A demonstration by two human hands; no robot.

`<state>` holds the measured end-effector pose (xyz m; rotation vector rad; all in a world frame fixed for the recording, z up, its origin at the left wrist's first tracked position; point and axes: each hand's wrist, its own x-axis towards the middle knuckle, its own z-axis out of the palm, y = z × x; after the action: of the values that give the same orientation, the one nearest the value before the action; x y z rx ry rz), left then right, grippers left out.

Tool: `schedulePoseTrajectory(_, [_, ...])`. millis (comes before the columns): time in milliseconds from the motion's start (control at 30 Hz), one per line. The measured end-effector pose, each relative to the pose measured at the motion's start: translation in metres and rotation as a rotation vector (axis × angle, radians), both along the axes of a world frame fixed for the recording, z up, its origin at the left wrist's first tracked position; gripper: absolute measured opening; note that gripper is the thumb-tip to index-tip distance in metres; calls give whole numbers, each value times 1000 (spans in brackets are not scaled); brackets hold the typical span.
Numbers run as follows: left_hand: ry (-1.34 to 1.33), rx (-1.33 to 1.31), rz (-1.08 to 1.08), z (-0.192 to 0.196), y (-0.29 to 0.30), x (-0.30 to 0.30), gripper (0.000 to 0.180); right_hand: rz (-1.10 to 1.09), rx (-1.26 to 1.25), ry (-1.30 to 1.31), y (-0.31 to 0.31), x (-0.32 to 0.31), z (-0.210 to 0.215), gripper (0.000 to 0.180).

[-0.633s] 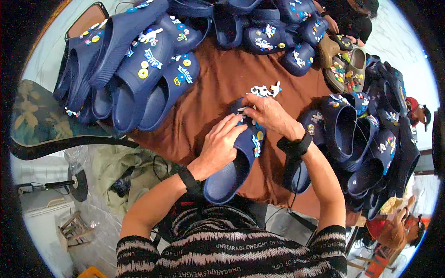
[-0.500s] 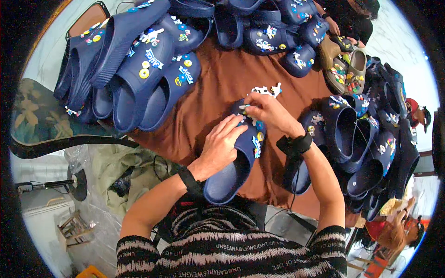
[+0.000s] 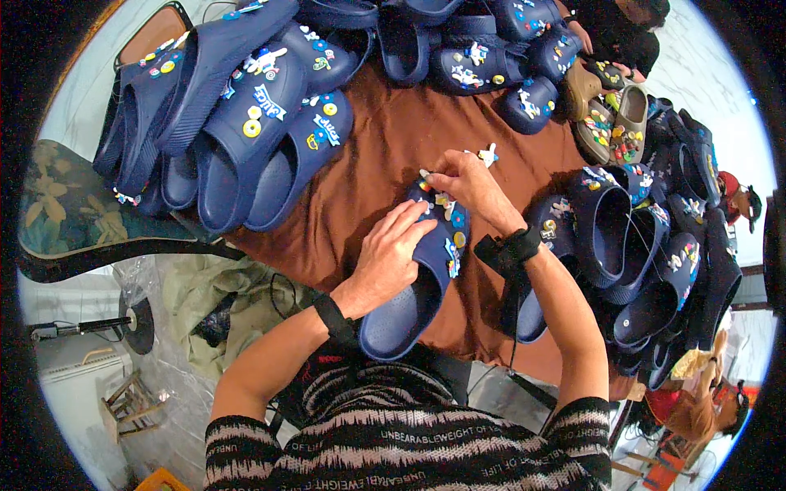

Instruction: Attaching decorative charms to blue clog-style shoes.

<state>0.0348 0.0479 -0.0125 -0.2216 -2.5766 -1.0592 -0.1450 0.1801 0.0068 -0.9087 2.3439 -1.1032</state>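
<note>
A navy clog [image 3: 413,307] lies in front of me, its heel toward me and its toe away. My left hand [image 3: 383,255] grips its left side, fingers laid over the upper. Colourful charms, a blue flower [image 3: 458,219] among them, sit on the upper. Over the toe, my right hand [image 3: 468,186] is closed in a pinch, with a small pale charm [image 3: 425,174] at the fingertips. Part of the toe is hidden under my hands. Just beyond my right hand, a white charm [image 3: 488,155] rests on the brown cloth [image 3: 385,139].
Decorated navy clogs [image 3: 246,139] stand piled at the left, with more [image 3: 479,69] along the far side and others [image 3: 606,237] at the right. Tan clogs [image 3: 610,123] lie at the far right, near another person's hands. A patterned chair [image 3: 106,204] stands at the left.
My right hand has shifted slightly left over the toe, and its wrist has come left. The pale charm now shows at its fingertips. My left hand and the clog stay put.
</note>
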Motion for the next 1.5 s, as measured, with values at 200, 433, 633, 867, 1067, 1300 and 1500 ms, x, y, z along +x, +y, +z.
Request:
schedulePoseTrajectory(200, [8, -9, 8, 0, -2, 1, 55, -71, 133, 186, -3, 2, 0, 26])
schedulePoseTrajectory(433, [10, 7, 0, -3, -1, 0, 57, -124, 217, 33, -1, 1, -5, 32])
schedulePoseTrajectory(633, [-2, -3, 1, -2, -1, 0, 58, 31, 252, -24, 4, -7, 2, 40])
schedulePoseTrajectory(867, [-7, -8, -2, -2, -1, 0, 57, 26, 331, 251, -3, -3, 14, 39])
schedulePoseTrajectory(1067, [-5, -5, -2, -3, -2, -1, 56, 252, 186, 388, -11, 2, 10, 36])
schedulePoseTrajectory(1300, [7, -1, -3, -3, 0, 0, 55, 208, 10, 179, 4, -11, -4, 17])
schedulePoseTrajectory(1500, [15, -14, -2, -2, 0, -2, 56, -54, -447, -1021, 31, -41, -15, 12])
